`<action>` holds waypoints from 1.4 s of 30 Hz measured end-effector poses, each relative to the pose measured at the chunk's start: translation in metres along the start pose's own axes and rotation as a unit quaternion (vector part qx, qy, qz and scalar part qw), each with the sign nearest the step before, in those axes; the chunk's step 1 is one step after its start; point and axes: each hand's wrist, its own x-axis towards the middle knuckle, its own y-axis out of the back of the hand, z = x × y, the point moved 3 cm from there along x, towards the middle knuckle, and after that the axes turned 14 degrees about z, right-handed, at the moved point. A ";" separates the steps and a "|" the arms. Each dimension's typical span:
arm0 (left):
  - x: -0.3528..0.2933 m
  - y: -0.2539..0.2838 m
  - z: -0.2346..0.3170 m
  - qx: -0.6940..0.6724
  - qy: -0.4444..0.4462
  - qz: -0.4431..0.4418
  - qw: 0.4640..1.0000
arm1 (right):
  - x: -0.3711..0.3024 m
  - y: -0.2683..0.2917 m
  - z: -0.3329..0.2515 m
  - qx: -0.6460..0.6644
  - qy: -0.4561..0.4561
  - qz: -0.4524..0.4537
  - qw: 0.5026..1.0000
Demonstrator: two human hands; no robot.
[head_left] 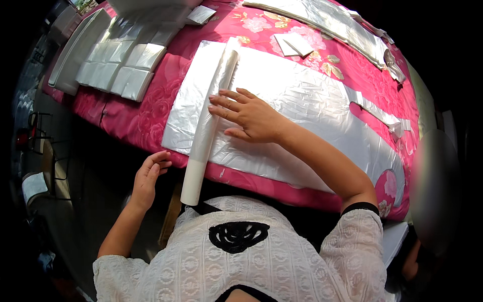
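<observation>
A long white tube (209,116) lies across a flat white plastic bag (297,105), its near end jutting past the table edge towards my body. My right hand (249,116) rests on the tube and the bag beside it, fingers stretched out and spread. To the right, the bag has cut-out handle loops (387,118). Just off the table's front edge, left of the tube, hovers my left hand (148,176); its fingers are loosely bent and nothing shows in them.
A pink flowered cloth (156,108) covers the table. Stacked white folded packets (121,65) stand at the far left beside a pale box (80,48). Two small white packets (293,44) lie behind the bag. More layered plastic bags (322,22) stretch along the far side.
</observation>
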 end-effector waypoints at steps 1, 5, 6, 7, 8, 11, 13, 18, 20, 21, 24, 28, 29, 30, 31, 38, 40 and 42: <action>-0.003 0.000 -0.007 0.009 0.009 -0.002 1.000 | 0.012 -0.010 -0.001 -0.005 0.010 -0.001 1.000; -0.003 -0.015 -0.014 0.026 0.055 0.032 0.998 | 0.065 -0.063 -0.016 0.015 -0.031 0.007 0.999; -0.001 -0.017 -0.011 0.095 0.047 0.034 0.994 | 0.075 -0.074 -0.019 0.007 -0.050 0.002 0.999; 0.000 -0.016 -0.009 0.164 0.040 0.036 0.985 | 0.083 -0.079 -0.024 0.012 -0.077 -0.011 0.997; 0.001 -0.015 -0.008 0.232 0.033 0.037 0.971 | 0.086 -0.085 -0.028 -0.002 -0.118 0.056 0.991; -0.002 -0.014 -0.017 0.017 0.141 0.016 0.990 | 0.080 -0.099 -0.041 -0.059 -0.275 0.227 0.932; -0.007 -0.026 -0.005 -0.119 0.172 0.001 0.978 | 0.075 -0.093 -0.033 0.263 -0.411 0.299 0.820; -0.010 -0.052 0.022 -0.359 0.242 -0.338 0.836 | 0.074 -0.028 -0.042 0.731 -0.454 0.270 0.432; -0.002 -0.069 0.039 -0.229 0.251 -0.222 0.914 | 0.064 -0.015 -0.031 0.675 -0.498 0.266 0.474; 0.000 -0.072 0.036 -0.147 0.236 -0.129 0.952 | 0.059 -0.010 -0.028 0.636 -0.509 0.289 0.503; 0.004 -0.082 0.032 -0.070 0.210 -0.150 0.964 | 0.047 -0.003 -0.028 0.600 -0.519 0.317 0.520; 0.002 -0.096 0.035 -0.184 0.266 -0.239 0.916 | 0.030 -0.005 -0.035 0.643 -0.507 0.327 0.471; 0.001 -0.098 0.034 -0.196 0.276 -0.251 0.907 | 0.027 -0.005 -0.037 0.646 -0.505 0.332 0.467; 0.001 -0.099 0.034 -0.207 0.286 -0.260 0.899 | 0.026 -0.004 -0.040 0.649 -0.502 0.336 0.463; 0.000 -0.100 0.034 -0.228 0.286 -0.275 0.889 | 0.024 -0.003 -0.042 0.653 -0.499 0.339 0.458; 0.008 -0.109 0.027 -0.183 0.199 -0.255 0.928 | 0.013 0.001 -0.048 0.573 -0.532 0.358 0.511; 0.014 -0.113 0.026 -0.141 0.174 -0.194 0.955 | 0.004 -0.007 -0.050 0.502 -0.549 0.358 0.563; 0.023 -0.112 0.017 -0.128 0.175 -0.144 0.966 | -0.002 -0.021 -0.049 0.486 -0.549 0.359 0.578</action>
